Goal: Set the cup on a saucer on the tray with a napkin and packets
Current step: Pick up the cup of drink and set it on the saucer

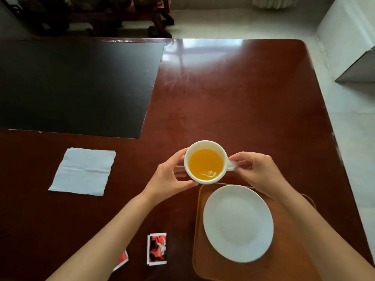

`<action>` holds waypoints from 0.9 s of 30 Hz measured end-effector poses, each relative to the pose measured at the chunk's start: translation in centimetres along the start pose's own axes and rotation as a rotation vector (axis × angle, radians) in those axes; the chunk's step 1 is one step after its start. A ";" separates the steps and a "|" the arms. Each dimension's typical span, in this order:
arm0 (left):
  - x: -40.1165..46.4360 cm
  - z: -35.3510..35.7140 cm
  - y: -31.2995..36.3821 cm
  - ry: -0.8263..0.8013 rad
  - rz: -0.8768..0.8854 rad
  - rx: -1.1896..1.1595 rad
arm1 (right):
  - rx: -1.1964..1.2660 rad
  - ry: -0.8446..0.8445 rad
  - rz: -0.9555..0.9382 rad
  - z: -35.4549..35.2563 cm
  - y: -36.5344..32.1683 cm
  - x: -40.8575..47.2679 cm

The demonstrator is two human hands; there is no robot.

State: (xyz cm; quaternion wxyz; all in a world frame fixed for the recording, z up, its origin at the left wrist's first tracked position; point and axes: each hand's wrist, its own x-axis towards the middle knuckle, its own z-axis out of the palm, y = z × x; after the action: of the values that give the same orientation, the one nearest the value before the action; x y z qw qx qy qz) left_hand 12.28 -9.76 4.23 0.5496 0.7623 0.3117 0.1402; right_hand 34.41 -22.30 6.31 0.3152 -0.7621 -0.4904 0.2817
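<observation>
A white cup (206, 162) filled with orange liquid is held between both hands just beyond the tray's far edge. My left hand (169, 180) cups its left side; my right hand (257, 172) pinches the handle on the right. A brown wooden tray (284, 266) lies near me at the lower right, with an empty white saucer (238, 223) on it. A white napkin (84, 171) lies flat on the table to the left. Two red and white packets lie near the front edge: one (156, 249) in full view, the other (122, 260) partly hidden by my left forearm.
The dark red wooden table (243, 102) has a large black mat (77, 86) on its far left part. A white box (349, 37) stands on the floor off the right edge. Dark furniture stands beyond the far edge.
</observation>
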 end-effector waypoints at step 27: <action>-8.3 12.0 -0.1 -0.083 -0.079 0.095 | 0.036 -0.067 0.151 -0.2 7.7 -13.7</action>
State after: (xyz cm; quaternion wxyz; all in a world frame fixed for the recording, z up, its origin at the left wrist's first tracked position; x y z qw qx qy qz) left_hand 12.54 -24.00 0.90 0.5304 0.7798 0.3248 0.0717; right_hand 33.95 -37.50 2.28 0.2903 -0.7813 -0.4367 0.3386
